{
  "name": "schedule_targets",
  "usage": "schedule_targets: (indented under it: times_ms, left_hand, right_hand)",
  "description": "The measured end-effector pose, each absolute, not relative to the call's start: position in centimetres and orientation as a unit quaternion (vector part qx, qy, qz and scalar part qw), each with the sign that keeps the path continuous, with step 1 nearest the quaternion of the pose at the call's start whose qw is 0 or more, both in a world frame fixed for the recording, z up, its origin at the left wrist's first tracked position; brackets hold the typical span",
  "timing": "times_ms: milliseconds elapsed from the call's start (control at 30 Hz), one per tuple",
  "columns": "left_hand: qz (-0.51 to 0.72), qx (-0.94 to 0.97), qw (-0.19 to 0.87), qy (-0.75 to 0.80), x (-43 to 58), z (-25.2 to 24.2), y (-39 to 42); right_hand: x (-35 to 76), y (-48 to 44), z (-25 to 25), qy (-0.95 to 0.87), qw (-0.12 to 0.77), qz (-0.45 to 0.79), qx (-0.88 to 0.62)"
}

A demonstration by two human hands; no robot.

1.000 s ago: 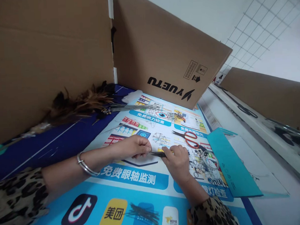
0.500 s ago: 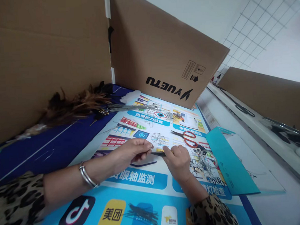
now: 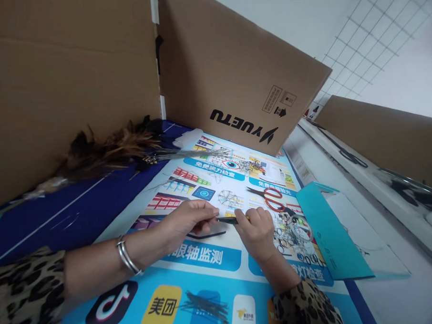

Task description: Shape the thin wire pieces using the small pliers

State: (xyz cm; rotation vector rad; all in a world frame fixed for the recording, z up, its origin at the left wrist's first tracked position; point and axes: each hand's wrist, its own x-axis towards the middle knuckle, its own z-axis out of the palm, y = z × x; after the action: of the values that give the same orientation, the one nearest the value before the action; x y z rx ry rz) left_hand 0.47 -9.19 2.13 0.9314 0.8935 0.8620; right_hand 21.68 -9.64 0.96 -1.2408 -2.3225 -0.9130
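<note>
My left hand (image 3: 192, 219) and my right hand (image 3: 256, 229) meet over a printed blue poster (image 3: 206, 267) on the table. Both pinch the ends of a thin dark feather piece (image 3: 228, 220) held level between them, fingers closed. A silver bangle (image 3: 126, 254) sits on my left wrist. Just right of my right hand lies a heap of small metal rings and clasps (image 3: 294, 235). Red-handled scissors (image 3: 271, 199) lie beyond it.
A bundle of brown feathers on wire stems (image 3: 118, 149) lies at the back left against upright cardboard sheets (image 3: 233, 75). Dark cut wires (image 3: 204, 308) lie near me on the poster. A teal paper bag (image 3: 330, 233) lies flat at the right.
My hands and the dark piece have stayed almost in place; the view shifted slightly, and my left fingers closed a little tighter on the piece.
</note>
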Motion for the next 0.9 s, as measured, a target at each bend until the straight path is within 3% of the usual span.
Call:
schedule_targets:
  times_ms: [900]
  left_hand:
    - [0.365,0.466,0.692,0.413,0.1,3.1,-8.8]
  right_hand:
    - [21.6,-9.8,1.0,-0.824,0.173,-0.318,-0.435]
